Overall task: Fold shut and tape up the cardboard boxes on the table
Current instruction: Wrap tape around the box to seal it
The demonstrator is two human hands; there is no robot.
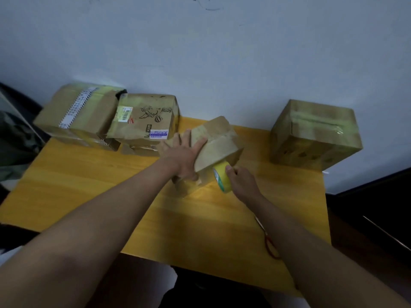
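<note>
A pale grey-blue wall (222, 52) backs a yellow wooden table (89, 192); the table's far edge sits against that wall; faint scribble marks show high on the wall.

Small cardboard box (219, 143): near the table's centre, tilted, one corner raised toward the wall; its flaps appear folded down, the seam running across the upper face. Left hand (182, 154): laid flat on the box's left side, fingers straight and slightly apart, pressing the cardboard; the thumb reaches down the near face. Right hand (241, 181): fingers curled round a roll of yellow tape (222, 177), the roll held against the box's lower near edge; whether a strip is already stuck there cannot be told.

Far left: a large box with a white printed strip (77, 110), taped shut, resting on lower boxes; just beside it, touching, a printed box with a cartoon and labels (144, 118), likewise stacked on flatter cardboard beneath. Far right: a taped box (315, 134), standing well apart from the others, at the table's right rear corner, its top seam covered in glossy tape.

Near the right forearm, red-handled scissors (270, 245) lie on the table, partly hidden by the arm; dark furniture (367, 207) stands to the right of the table.
</note>
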